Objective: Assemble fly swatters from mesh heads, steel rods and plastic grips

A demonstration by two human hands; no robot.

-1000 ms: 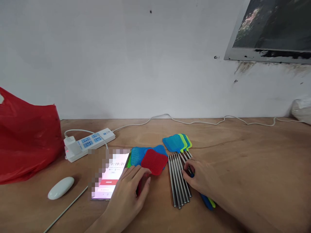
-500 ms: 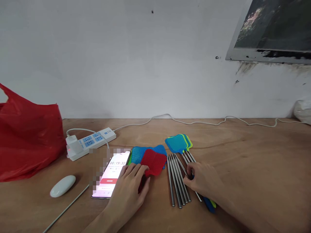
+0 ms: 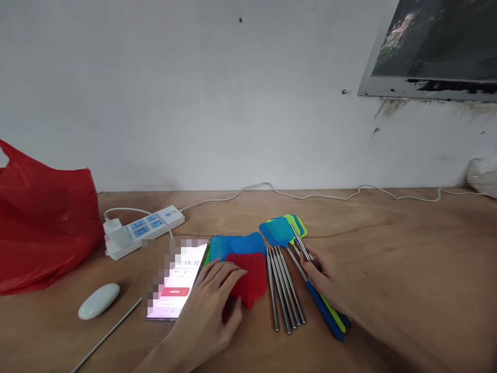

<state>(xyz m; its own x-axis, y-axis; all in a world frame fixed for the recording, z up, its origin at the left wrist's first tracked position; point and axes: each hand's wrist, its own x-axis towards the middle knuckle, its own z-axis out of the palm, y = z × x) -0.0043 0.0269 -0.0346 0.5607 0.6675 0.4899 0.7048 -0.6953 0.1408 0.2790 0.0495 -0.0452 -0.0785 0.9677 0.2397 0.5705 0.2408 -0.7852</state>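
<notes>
My left hand (image 3: pixel 212 298) rests over a red mesh fly swatter head (image 3: pixel 250 280), fingertips on its left side and thumb apart. More red shows beneath my palm. Blue mesh heads (image 3: pixel 244 242) lie just behind. My right hand (image 3: pixel 320 267) is closed around a metal rod (image 3: pixel 298 239), its far end raised over a teal swatter head (image 3: pixel 278 230). Below that hand are the dark blue handle (image 3: pixel 324 311) and green handle (image 3: pixel 338 317) of assembled fly swatters. Several loose metal rods (image 3: pixel 283 285) lie side by side between my hands.
A lit phone (image 3: pixel 180 282) lies left of my left hand. Farther left are a white mouse (image 3: pixel 99 301), a power strip (image 3: pixel 155 228) with a plugged-in charger, and a red plastic bag (image 3: pixel 46 223). A white cable (image 3: pixel 310 197) runs along the wall.
My right hand has lifted a metal rod and tilted it up, uncovering the swatter handles. Under my left hand, the red head has turned, its neck now pointing toward me.
</notes>
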